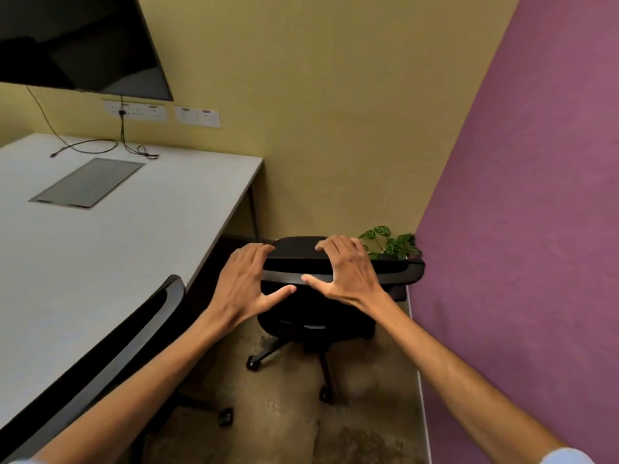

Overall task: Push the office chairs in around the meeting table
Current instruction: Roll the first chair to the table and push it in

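A black office chair (301, 306) stands in the corner, off the right end of the white meeting table (100, 249), with its back toward me. My left hand (246, 286) lies over the left part of the backrest's top edge, fingers curled onto it, thumb spread. My right hand (348, 269) rests on the top edge a little to the right, fingers over the back, thumb along the grey rail. A second black chair (134, 333) stands tucked against the table's near side at the lower left; I see only its backrest and one caster.
A purple wall (522, 229) runs close along the right, a yellow wall behind the chair. A small green plant (388, 242) sits in the corner just past the chair. A dark screen (80, 41) hangs over the table; cables (100, 145) and a grey hatch (88, 182) lie on it.
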### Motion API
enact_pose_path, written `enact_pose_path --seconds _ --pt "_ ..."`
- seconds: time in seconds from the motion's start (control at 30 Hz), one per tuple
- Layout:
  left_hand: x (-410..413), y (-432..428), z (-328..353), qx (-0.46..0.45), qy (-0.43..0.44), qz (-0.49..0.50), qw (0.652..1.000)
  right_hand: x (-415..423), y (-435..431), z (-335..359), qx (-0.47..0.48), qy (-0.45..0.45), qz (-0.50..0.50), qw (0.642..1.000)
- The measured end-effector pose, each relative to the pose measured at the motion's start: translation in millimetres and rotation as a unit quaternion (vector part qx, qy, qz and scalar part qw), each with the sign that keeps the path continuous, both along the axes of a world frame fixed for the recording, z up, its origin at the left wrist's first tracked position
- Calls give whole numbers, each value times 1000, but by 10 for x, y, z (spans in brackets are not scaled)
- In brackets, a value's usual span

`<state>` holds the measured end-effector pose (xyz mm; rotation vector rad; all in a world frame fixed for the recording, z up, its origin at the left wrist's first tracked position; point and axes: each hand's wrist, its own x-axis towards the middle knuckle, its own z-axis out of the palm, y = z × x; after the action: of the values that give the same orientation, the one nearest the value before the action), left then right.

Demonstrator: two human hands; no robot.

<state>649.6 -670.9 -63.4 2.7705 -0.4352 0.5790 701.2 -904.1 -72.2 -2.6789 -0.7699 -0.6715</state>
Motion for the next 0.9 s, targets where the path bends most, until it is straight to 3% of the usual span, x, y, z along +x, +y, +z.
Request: enact_pose_path --seconds 0.3,0.6,0.73,0.9 --pt "176 -148 -389 79 77 -59 992 -178 -290 -296 -95 73 -84 989" --pt "549 -182 -272 168 181 -24 969 -26 -215 -236 -129 192 -162 959" --pt "699 -176 -229 204 209 -25 956 118 -219 -271 -164 181 -147 958" --pt "802 -125 -280 187 199 -19 962 233 -180 -278 -186 162 -128 961"
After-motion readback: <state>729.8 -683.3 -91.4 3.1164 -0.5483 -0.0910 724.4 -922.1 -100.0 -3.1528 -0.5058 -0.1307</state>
